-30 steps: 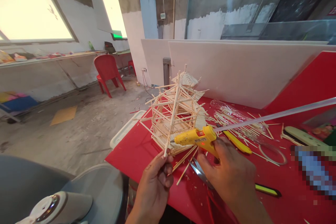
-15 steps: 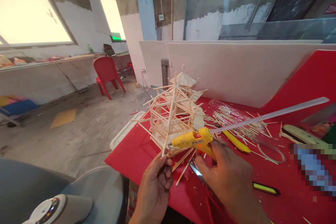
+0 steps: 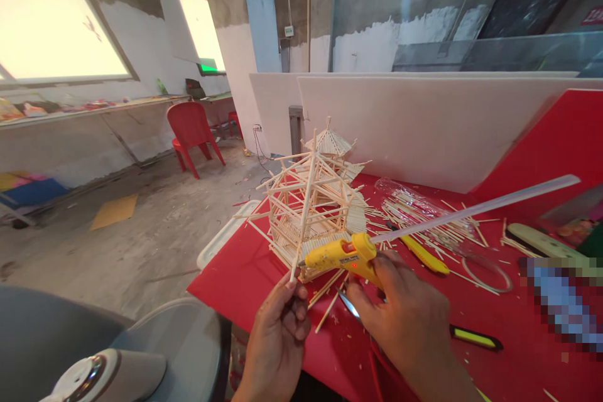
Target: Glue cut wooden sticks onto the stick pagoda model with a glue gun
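Observation:
My left hand [image 3: 281, 320] pinches the lower end of a thin wooden stick [image 3: 301, 242] that slants up in front of the stick model. Wrapped round the handle of a yellow glue gun [image 3: 339, 255] is my right hand [image 3: 402, 301]. The gun's nozzle points left, at or very near the stick just above my left fingertips; contact is hard to tell. A long clear glue stick [image 3: 475, 208] juts from the gun's back. Behind both hands stands a pavilion-like model [image 3: 325, 201] of wooden sticks, with an open roof frame in front and a pointed slatted roof behind.
On the red tabletop [image 3: 471, 377] lie loose sticks [image 3: 419, 210] in a plastic bag, a yellow-handled tool [image 3: 426, 254], a cutter knife [image 3: 477, 337] and partly hidden scissors [image 3: 348, 306]. A white bottle [image 3: 113, 377] rests on a grey stool [image 3: 188, 352] at lower left.
The glue gun and my right hand have shifted slightly left, bringing the nozzle closer to or onto the stick. My left hand and the model look nearly unchanged.

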Motion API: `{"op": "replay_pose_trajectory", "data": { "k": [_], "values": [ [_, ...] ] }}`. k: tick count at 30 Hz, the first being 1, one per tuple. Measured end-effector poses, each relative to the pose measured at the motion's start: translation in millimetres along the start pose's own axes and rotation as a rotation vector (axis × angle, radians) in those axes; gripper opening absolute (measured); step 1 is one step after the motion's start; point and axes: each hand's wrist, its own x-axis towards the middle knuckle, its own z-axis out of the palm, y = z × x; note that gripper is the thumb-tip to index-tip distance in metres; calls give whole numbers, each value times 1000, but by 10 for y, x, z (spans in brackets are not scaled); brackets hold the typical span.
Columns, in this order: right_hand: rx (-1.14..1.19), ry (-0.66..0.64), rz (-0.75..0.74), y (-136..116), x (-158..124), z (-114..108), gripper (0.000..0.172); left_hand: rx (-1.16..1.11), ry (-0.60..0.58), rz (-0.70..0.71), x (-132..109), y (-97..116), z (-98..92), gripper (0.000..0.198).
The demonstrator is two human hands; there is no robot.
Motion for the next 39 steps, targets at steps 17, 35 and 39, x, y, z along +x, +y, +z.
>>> {"op": "replay_pose_trajectory", "data": {
  "k": [17,35,39],
  "values": [
    [-1,0,12,-5,24,-12,26,-52,29,-19,-31,25,4,22],
    [-10,-3,-1,-5,15,-10,24,-29,-7,-11,4,7,-13,22],
    [-9,1,-5,-4,8,-4,23,-33,-13,-11,5,17,-4,21]
  ]
}}
